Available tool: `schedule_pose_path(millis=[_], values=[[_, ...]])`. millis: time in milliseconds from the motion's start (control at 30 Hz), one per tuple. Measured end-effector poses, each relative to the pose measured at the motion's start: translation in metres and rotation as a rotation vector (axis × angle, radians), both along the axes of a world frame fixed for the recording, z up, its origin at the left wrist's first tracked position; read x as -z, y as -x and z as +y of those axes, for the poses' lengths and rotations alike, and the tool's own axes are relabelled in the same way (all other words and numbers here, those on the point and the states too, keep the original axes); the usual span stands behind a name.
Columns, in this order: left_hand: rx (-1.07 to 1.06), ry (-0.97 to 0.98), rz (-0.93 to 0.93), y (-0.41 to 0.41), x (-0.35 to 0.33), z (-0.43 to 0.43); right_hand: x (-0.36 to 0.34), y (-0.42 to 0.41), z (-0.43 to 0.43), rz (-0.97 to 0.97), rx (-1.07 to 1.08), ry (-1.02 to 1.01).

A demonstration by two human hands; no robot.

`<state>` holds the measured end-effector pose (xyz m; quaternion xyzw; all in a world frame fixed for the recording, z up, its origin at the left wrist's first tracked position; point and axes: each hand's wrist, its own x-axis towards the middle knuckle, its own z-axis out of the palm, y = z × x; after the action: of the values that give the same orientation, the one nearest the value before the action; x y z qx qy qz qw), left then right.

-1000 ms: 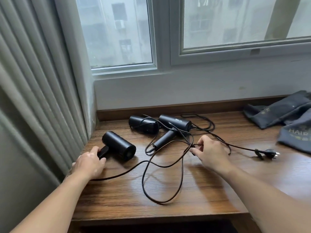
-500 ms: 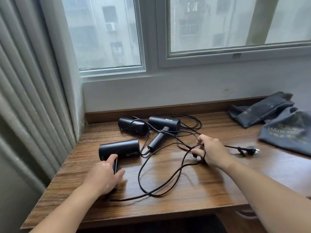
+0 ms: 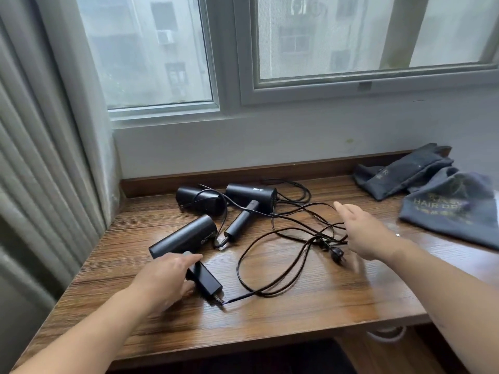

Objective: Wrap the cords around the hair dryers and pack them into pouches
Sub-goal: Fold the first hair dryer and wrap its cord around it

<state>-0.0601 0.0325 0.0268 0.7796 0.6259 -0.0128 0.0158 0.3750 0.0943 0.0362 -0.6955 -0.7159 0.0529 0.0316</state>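
Note:
Three black hair dryers lie on the wooden desk point(image 3: 310, 306). The nearest hair dryer point(image 3: 183, 236) is at front left, and my left hand point(image 3: 164, 279) grips its handle. A second hair dryer point(image 3: 251, 195) and a third hair dryer point(image 3: 199, 198) lie farther back by the wall. Their black cords point(image 3: 283, 255) sprawl tangled across the middle, with a plug point(image 3: 336, 253) near my right hand point(image 3: 367, 230). That hand hovers flat over the cords, fingers apart, holding nothing. Grey pouches point(image 3: 448, 206) lie at the far right.
A grey curtain point(image 3: 40, 171) hangs along the left side. The window and white wall close off the back. The desk's front edge runs just below my forearms. A white cable point(image 3: 386, 334) hangs under the desk at right.
My left hand has pulled the nearest dryer toward me and turned it. My right hand has let go of the cord and opened; the plug now lies closer to the middle.

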Motion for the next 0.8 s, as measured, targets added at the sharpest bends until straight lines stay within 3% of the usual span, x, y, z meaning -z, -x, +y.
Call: schedule_pose_path(millis=[133,267,333,500,700,800], values=[[0.048,-0.094,0.152,0.011,-0.029,0.023,-0.017,0.015,-0.019,-0.118,-0.061,0.065],[-0.031,0.214,-0.007,0.021,-0.035,0.041,-0.023,0.06,-0.048,0.013,-0.305,0.02],[-0.031,0.252,-0.069,0.019,-0.032,0.04,-0.016,0.084,-0.06,0.149,-0.411,-0.019],[-0.091,0.124,-0.06,0.006,-0.019,0.027,0.006,0.142,-0.069,0.296,-0.486,-0.02],[-0.307,0.022,-0.286,-0.013,0.0,0.0,0.03,0.18,-0.067,0.175,-0.453,-0.034],[-0.394,0.001,-0.283,-0.015,0.003,-0.004,0.033,0.182,-0.069,0.154,-0.448,-0.053]])
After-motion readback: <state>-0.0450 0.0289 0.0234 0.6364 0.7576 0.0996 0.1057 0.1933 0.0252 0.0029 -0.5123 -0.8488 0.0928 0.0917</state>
